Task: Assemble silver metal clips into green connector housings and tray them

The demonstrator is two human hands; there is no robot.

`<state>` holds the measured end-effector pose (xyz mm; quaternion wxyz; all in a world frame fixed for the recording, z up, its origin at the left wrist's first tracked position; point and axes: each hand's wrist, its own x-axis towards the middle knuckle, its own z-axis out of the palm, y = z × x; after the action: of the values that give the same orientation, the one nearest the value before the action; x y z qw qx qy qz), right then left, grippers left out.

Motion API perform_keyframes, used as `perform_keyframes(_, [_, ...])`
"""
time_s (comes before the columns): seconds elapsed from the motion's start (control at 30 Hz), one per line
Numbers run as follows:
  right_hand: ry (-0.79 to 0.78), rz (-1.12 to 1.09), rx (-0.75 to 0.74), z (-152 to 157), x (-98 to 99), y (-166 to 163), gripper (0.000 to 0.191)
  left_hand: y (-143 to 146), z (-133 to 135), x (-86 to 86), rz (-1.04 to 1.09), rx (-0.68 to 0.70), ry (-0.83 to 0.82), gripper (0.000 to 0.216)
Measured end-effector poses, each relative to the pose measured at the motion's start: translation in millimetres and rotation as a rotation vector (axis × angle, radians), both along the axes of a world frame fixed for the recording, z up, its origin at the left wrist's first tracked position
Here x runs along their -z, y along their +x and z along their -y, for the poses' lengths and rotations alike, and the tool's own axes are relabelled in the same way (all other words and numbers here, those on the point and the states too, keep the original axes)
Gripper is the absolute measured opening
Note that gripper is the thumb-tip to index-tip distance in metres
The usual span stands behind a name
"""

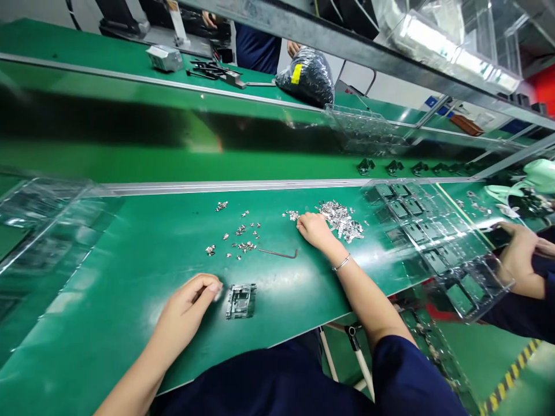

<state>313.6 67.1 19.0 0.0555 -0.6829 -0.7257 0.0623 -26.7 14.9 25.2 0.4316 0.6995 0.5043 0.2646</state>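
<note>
My left hand is closed in a pinch just left of a small dark framed part, apart from it. Something pale shows at its fingertips, too blurred to name. My right hand reaches across the table, fingers curled down beside a small cluster of metal pieces. What its fingers hold, if anything, is hidden. A larger heap of flat silvery metal pieces lies just to its right. Between the hands rest an L-shaped hex key and scattered small metal parts.
Clear plastic trays stand at left and right, the right one holding dark flat parts. Several dark parts line the conveyor. A co-worker's hand is at far right. Another person stands behind a black bag.
</note>
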Motion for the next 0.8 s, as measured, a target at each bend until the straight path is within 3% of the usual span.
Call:
perform_keyframes(0.1, [0.01, -0.032, -0.013, 12, -17.5, -16, 0.014, 2, -2, -17.4, -0.026, -0.057, 0.102, 0.031])
perform_keyframes(0.17, [0.071, -0.122, -0.096, 26, -32.6, -40, 0.014, 10, -2, -30.1, -0.027, -0.06, 0.09, 0.028])
perform_keyframes(0.3, [0.33, -0.431, -0.501, 61, -52.8, -96, 0.019, 36, -1, -46.8, 0.115, 0.114, -0.057, 0.028])
perform_keyframes(0.37, [0.46, -0.543, -0.578, 74, -54.1, -113, 0.023, 44, 1, -49.0, 0.212, 0.172, -0.106, 0.027])
perform_keyframes(0.43, [0.494, -0.661, -0.556, 82, -52.3, -121, 0.024, 45, 4, -48.8, 0.277, 0.18, -0.123, 0.025])
perform_keyframes(0.53, [0.278, -0.918, -0.463, 88, -50.1, -122, 0.018, 38, 10, -47.8, 0.211, 0.207, 0.031, 0.022])
perform_keyframes(0.7, [-0.319, -1.146, -0.301, 92, -53.0, -120, 0.01, 23, 18, -44.3, -0.166, 0.394, 0.785, 0.019])
perform_keyframes(0.8, [-0.493, -1.122, -0.357, 93, -54.5, -118, 0.008, 19, 23, -37.6, -0.237, 0.442, 1.033, 0.014])
